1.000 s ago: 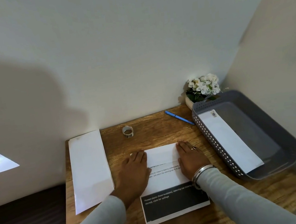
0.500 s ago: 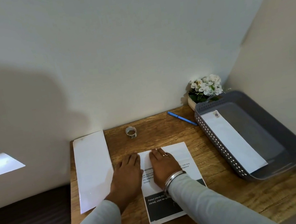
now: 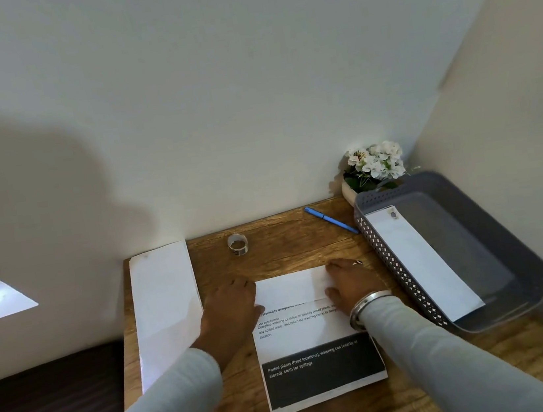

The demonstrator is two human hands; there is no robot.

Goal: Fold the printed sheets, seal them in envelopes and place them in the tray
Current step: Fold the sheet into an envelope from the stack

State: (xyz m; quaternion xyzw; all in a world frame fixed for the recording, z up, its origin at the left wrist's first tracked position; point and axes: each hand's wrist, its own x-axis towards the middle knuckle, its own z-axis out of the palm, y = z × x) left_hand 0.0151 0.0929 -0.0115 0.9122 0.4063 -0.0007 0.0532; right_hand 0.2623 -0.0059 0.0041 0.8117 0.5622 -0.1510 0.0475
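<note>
A printed sheet [image 3: 309, 335] with a black band near its bottom lies on the wooden desk [image 3: 286, 248], its top part folded down as a white flap [image 3: 291, 289]. My left hand [image 3: 230, 309] lies flat at the flap's left edge. My right hand [image 3: 351, 283], with a ring and a metal bangle, presses flat on the flap's right end. A stack of white envelopes [image 3: 166, 309] lies along the desk's left side. The grey tray [image 3: 516, 242] at the right holds one sealed envelope [image 3: 419, 262].
A small roll of tape [image 3: 237, 243] and a blue pen [image 3: 330, 220] lie near the wall. A pot of white flowers [image 3: 373, 166] stands in the back corner behind the tray. Walls close in at the back and right; the desk drops off at the left.
My right hand slid from the middle of the flap out to its right end, along the fold. My left hand stayed at the left edge.
</note>
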